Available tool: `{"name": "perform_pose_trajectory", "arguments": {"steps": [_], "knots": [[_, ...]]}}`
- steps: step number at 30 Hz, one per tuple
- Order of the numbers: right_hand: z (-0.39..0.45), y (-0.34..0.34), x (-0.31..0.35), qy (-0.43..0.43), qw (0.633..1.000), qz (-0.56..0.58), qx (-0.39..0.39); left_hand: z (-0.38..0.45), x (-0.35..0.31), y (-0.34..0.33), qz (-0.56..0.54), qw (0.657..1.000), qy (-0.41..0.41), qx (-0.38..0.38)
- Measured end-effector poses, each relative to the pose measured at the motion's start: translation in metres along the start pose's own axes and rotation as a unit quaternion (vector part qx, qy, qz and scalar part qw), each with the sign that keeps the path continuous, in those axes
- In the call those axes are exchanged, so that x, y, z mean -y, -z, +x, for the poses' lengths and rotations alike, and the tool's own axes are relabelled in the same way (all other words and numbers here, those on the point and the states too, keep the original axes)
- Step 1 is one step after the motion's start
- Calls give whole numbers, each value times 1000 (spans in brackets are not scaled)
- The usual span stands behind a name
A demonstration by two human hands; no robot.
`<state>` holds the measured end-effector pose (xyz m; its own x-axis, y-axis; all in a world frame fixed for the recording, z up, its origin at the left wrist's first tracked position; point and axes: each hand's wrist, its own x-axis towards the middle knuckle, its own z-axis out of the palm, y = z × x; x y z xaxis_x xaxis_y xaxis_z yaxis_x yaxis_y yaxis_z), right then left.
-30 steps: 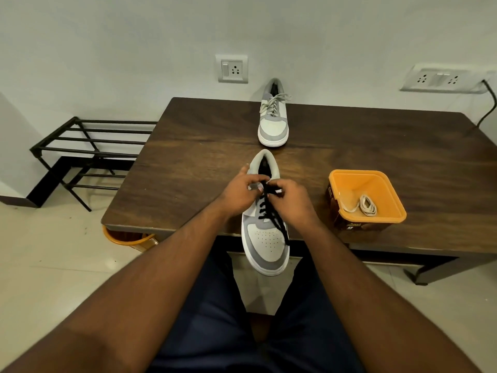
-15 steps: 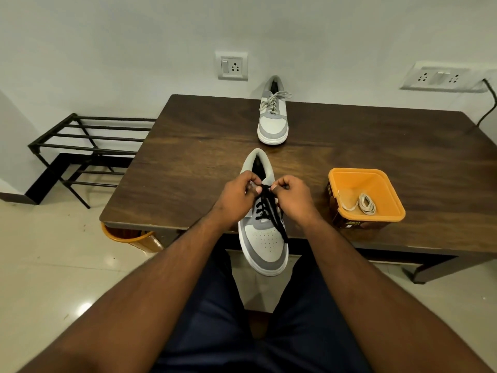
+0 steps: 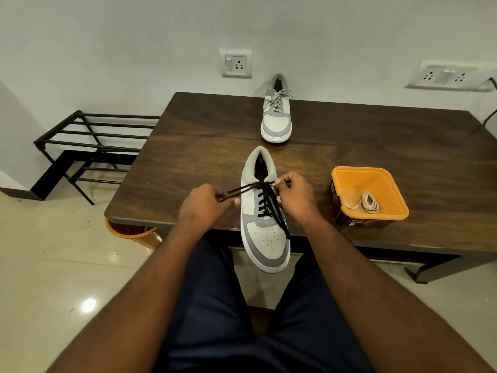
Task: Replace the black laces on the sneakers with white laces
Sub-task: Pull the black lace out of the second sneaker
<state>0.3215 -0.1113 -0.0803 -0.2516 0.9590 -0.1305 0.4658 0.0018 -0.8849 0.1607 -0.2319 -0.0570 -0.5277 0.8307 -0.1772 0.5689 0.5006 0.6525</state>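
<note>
A grey and white sneaker [image 3: 265, 238] lies at the table's near edge, its toe hanging over toward me. Its black lace [image 3: 265, 203] is threaded through the eyelets. My left hand [image 3: 204, 204] pinches a stretch of that lace pulled out to the left of the shoe. My right hand [image 3: 294, 196] grips the shoe's right side at the top eyelets. One loose lace end trails down over the toe. A second sneaker [image 3: 277, 114] with white laces stands at the table's far edge. A coiled white lace [image 3: 368, 203] lies inside the orange tub [image 3: 392, 189].
The dark wooden table [image 3: 376, 141] stands against a white wall with two socket plates. A black metal rack [image 3: 88, 141] is on the floor to the left. An orange bin [image 3: 129, 234] shows under the table's left corner. My legs are below the table edge.
My hands were together over the top of the lacing. My left hand has since moved left, drawing a length of black lace out sideways, while my right hand stays at the shoe.
</note>
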Motion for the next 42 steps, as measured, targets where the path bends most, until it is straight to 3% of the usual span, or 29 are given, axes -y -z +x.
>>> {"name": "perform_pose_trajectory", "arguments": {"steps": [2,4,5,6,7,8,10,12,15,17,22,27,31,34,37,40,42], "knots": [[0,-2,1,-28,998,47,-11,-10,10,-20,-233,970,28,-64],[0,-2,2,-49,995,82,-5,-15,20,-38,-295,941,99,-132],[0,-2,3,-54,994,91,-2,-15,23,-46,-232,954,122,-148],[0,-2,4,-55,994,93,1,-16,23,-50,-102,974,129,-153],[1,-2,4,-55,994,95,1,-18,18,-52,22,983,110,-145],[1,-2,6,-54,994,97,1,-16,9,-51,81,983,64,-150],[1,-2,7,-49,994,96,7,-6,-17,-46,82,984,-58,-145],[-1,-1,9,-47,994,99,21,11,-37,-45,56,986,-141,-64],[-3,5,16,-69,983,166,30,30,-38,-48,-34,990,-123,54],[-1,15,30,-81,971,223,17,32,-30,-50,-91,989,-113,37],[7,52,84,-39,940,339,-24,32,-26,-53,-69,990,-120,-21],[8,93,142,48,862,496,-93,42,-30,-37,-18,992,-124,-21],[8,114,168,89,784,608,-87,51,-28,-26,3,994,-111,1],[10,101,170,86,809,576,-77,54,-23,-26,-17,994,-108,-10],[16,75,149,28,878,476,-39,52,-19,-33,-50,993,-108,-24],[20,44,108,-27,956,292,-27,52,-16,-37,-65,992,-102,-37],[23,26,70,-4,992,122,-32,53,-16,-38,-69,992,-100,-40]]}}
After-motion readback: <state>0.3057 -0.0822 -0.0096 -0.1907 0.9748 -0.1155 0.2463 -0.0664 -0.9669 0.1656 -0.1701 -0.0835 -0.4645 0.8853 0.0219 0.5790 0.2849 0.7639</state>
